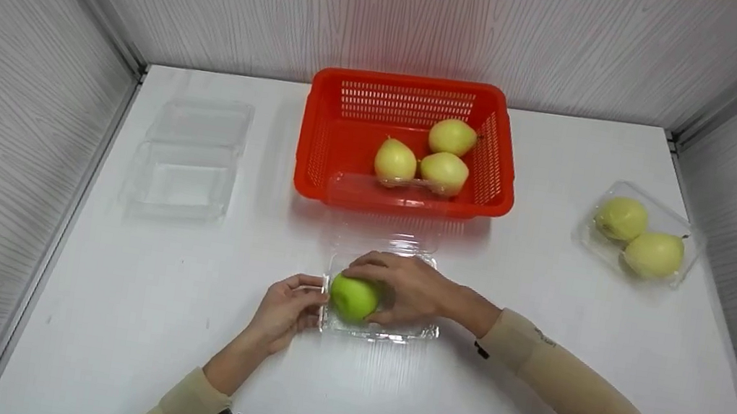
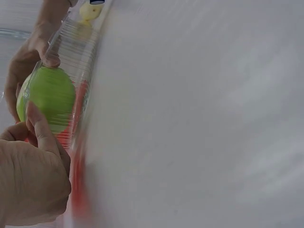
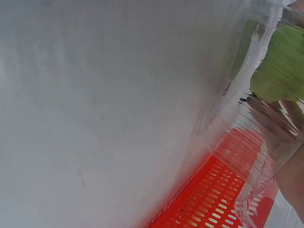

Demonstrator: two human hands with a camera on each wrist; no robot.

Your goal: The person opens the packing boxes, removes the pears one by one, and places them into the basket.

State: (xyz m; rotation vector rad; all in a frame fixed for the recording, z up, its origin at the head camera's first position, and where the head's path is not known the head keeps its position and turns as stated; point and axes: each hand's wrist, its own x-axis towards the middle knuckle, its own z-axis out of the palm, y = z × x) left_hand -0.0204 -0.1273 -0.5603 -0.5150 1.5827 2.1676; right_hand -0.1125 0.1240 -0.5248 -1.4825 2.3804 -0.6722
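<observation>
A green apple [image 1: 351, 301] lies in the left part of a hinged clear plastic container [image 1: 405, 331], whose lid [image 1: 383, 227] stands open toward the basket. My right hand [image 1: 411, 288] reaches into the container and grips the apple, fingers over its far side and thumb near its lower right. At the left wall my left hand [image 1: 289, 308] pinches the container's edge between thumb and fingers. Seen from the left wrist, the apple [image 2: 50, 97] shows through the clear wall beside the left hand [image 2: 38, 175]. In the right wrist view, the container hides part of the right hand.
Behind the container stands a red basket [image 1: 317, 134] holding three yellow pears [image 1: 452, 137]. A second clear container [image 1: 186, 183] lies opened at the left. At the right, a clear container [image 1: 599, 252] holds two yellow pears [image 1: 655, 254]. Grey panels [image 1: 25, 112] border the white table.
</observation>
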